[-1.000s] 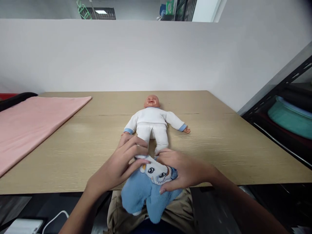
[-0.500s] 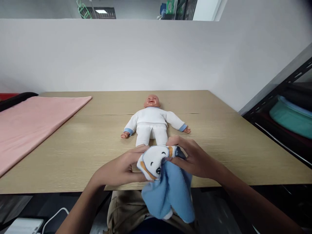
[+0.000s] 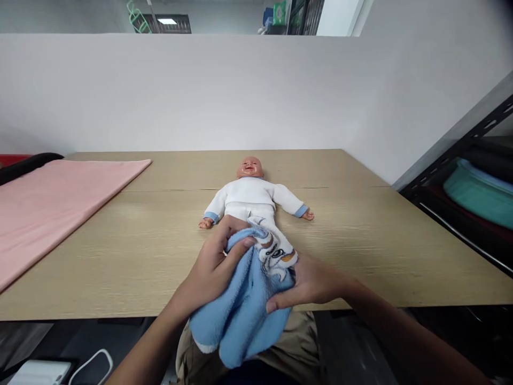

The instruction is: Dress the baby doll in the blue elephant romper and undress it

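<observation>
A baby doll (image 3: 251,197) in a white suit with blue cuffs lies on its back on the wooden table (image 3: 120,251), head toward the wall. My left hand (image 3: 212,267) and my right hand (image 3: 308,283) both grip a fluffy blue garment (image 3: 244,305) with a white cartoon face patch. The garment's top edge covers the doll's legs, and its lower part hangs over the table's front edge above my lap. The doll's feet are hidden behind the garment.
A pink cloth (image 3: 52,203) lies flat on the left part of the table. A dark metal shelf (image 3: 465,176) at the right holds a teal basin (image 3: 481,195). A white cable and device (image 3: 36,371) lie on the floor at lower left. A white partition stands behind the table.
My hands have turned the blue garment and moved it forward from the table edge onto the doll's legs. The doll has stayed put.
</observation>
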Demonstrator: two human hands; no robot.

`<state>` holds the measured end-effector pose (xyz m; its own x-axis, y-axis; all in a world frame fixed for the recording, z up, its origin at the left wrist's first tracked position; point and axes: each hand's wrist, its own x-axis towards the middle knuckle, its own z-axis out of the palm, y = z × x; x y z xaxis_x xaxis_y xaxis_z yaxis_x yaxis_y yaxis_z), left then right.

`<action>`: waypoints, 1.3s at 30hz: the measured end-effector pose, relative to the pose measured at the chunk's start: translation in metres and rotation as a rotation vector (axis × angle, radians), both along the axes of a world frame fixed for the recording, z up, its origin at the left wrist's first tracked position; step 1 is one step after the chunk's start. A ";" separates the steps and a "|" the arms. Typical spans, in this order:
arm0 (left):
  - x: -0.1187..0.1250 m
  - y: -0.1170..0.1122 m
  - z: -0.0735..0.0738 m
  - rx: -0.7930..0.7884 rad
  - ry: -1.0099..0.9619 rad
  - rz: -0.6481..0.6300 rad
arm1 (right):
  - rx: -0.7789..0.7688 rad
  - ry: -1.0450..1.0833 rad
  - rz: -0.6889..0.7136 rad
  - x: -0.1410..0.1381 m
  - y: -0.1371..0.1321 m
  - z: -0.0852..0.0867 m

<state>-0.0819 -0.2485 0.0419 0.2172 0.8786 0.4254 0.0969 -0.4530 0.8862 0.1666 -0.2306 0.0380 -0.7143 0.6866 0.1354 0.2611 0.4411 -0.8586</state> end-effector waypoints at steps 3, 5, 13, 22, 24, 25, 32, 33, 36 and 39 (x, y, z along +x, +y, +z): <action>-0.001 0.008 0.003 -0.080 -0.040 0.072 | -0.124 0.044 0.117 -0.004 -0.003 -0.006; -0.010 0.015 0.002 -0.101 0.051 0.088 | -0.124 0.084 0.104 -0.002 -0.005 -0.006; -0.041 0.023 -0.002 -0.295 0.314 -0.514 | -0.107 0.025 -0.049 0.000 -0.009 0.005; -0.038 0.001 -0.025 -0.365 -0.148 -0.311 | -0.033 0.026 0.187 -0.008 -0.008 0.004; -0.034 -0.005 -0.028 -0.455 -0.199 -0.212 | -0.082 0.074 0.082 -0.008 -0.009 0.000; -0.033 -0.007 -0.027 -0.495 -0.195 -0.218 | -0.106 0.121 0.022 -0.009 -0.008 -0.002; -0.039 -0.014 -0.024 -0.676 -0.037 -0.597 | -0.323 0.212 -0.151 -0.018 0.000 -0.009; -0.040 -0.016 -0.028 -0.658 -0.074 -0.558 | -0.361 0.201 -0.092 -0.018 -0.001 -0.009; -0.041 -0.021 -0.040 -0.569 -0.225 -0.401 | -0.495 0.218 0.120 -0.011 -0.005 -0.009; -0.040 -0.027 -0.049 -0.613 -0.316 -0.343 | -0.557 0.220 0.189 -0.003 -0.009 -0.012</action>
<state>-0.1218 -0.2753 -0.0071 0.4690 0.8827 -0.0291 -0.2598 0.1694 0.9507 0.1636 -0.2401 0.0262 -0.8263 0.5611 -0.0492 0.0138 -0.0671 -0.9976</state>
